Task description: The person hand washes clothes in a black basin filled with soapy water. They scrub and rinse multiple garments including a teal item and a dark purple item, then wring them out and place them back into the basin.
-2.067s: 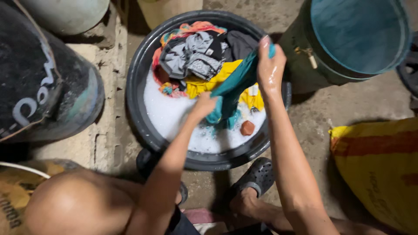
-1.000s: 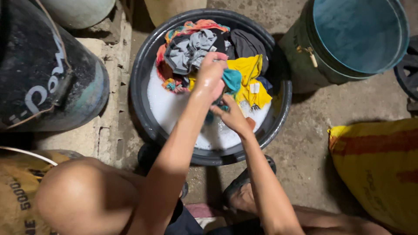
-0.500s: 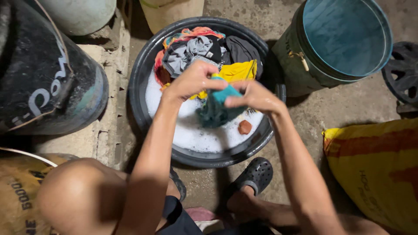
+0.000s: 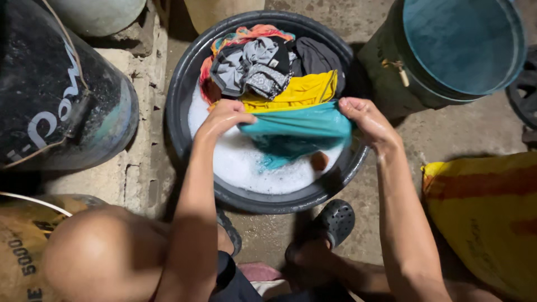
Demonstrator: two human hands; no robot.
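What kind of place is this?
Probably a home wash area on a bare concrete floor: both hands stretch a teal cloth over a black basin of suds, beside a green bucket.

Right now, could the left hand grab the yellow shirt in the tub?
Probably yes. The left hand grips the teal cloth right beside the yellow shirt, with nothing between them, though it would have to let go first.
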